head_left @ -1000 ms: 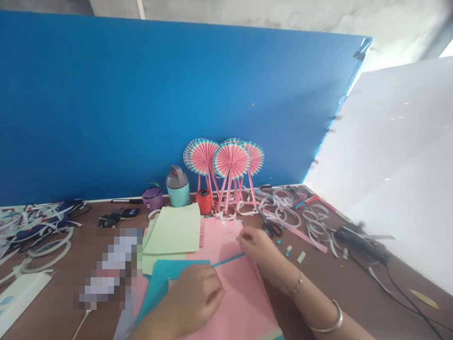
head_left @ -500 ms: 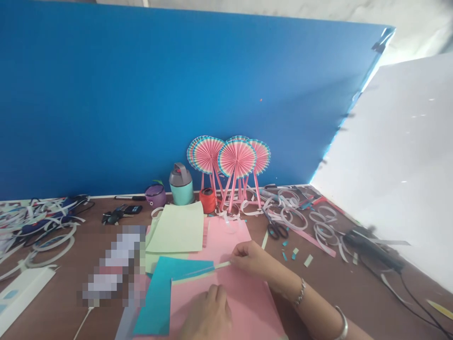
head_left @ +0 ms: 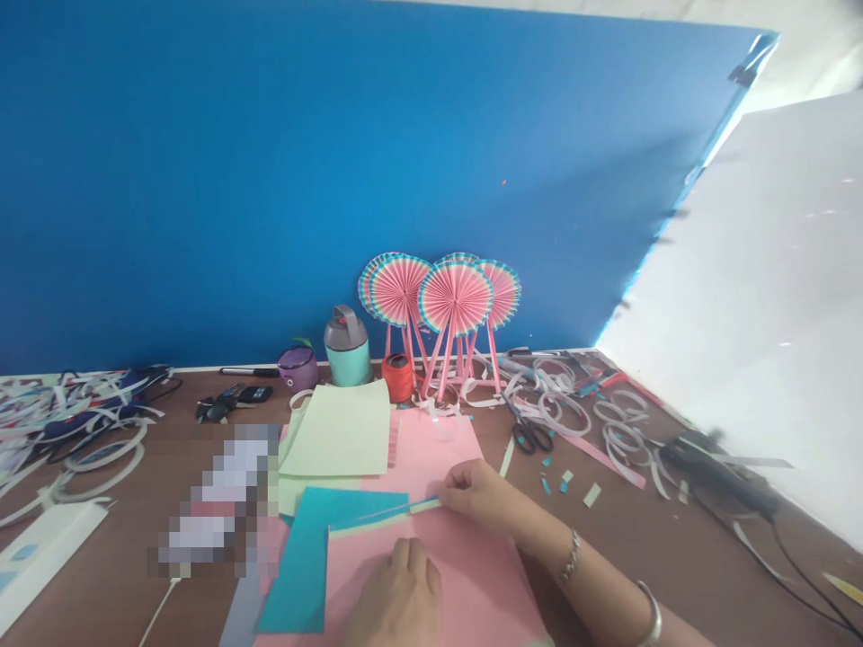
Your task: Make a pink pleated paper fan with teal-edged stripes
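Now that the left hand (head_left: 397, 593) has, in head view, drawn back from the far edge to lie open on the pink sheet (head_left: 485, 584) | sheet seems steadied for edge work | right hand (head_left: 482, 494) pinching far edge | sheet flat over blue sheet (head_left: 297, 575) on counter (head_left: 620, 557), cream-and-blue border.

No legible text, brand or number. Small round mark (head_left: 289, 382) on purple pot (head_left: 300, 364), blue patches (head_left: 25, 551) on white block (head_left: 57, 550): unreadable.
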A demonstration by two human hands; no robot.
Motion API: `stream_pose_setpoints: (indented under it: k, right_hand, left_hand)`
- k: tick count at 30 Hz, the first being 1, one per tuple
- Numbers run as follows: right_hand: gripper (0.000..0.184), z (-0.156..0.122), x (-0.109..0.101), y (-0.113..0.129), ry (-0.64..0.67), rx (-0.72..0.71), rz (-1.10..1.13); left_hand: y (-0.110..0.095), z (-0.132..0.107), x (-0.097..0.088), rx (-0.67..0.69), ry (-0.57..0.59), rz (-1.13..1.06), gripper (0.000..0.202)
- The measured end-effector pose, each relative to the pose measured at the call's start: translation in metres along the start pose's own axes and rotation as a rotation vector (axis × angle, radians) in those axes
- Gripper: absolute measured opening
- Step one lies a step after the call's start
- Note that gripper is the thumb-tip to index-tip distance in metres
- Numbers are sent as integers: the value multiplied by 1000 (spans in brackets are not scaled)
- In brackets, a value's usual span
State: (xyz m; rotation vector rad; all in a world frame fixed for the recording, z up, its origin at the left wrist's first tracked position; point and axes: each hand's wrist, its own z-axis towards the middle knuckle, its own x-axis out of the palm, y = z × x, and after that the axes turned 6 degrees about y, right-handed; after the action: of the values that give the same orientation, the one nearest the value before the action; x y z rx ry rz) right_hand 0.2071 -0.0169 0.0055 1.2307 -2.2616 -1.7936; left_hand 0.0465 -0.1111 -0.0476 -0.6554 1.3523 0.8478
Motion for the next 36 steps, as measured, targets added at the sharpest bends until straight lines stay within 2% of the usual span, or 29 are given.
stream_pose_setpoints:
  k: [7, 15, 25, 27, 32, 36]
  right_hand:
    - [33, 0, 2, 0, 3, 4, -16]
    - [21, 3, 5, -5, -13, 22, -48]
    - [17, 4, 6, -8, -53, 26, -105]
    - [17, 4, 6, -8, -60, 25, -118]
    - [18, 4, 6, -10, -86, -10, -161]
    - [17, 5, 8, -12, -96, -25, -195]
  left_hand:
    - [1, -2, -6, -69, 0, -16, 21]
    - [0, 2, -16, -44, 126, 30, 26]
    - [1, -1, -19, -80, 102, -56, 25]
    - [1, 0, -23, -87, 147, -74, 26]
    - [-2, 8, -46, -134, 401, -65, 34]
    - [-4, 13, -60, -149, 473, -79, 35]
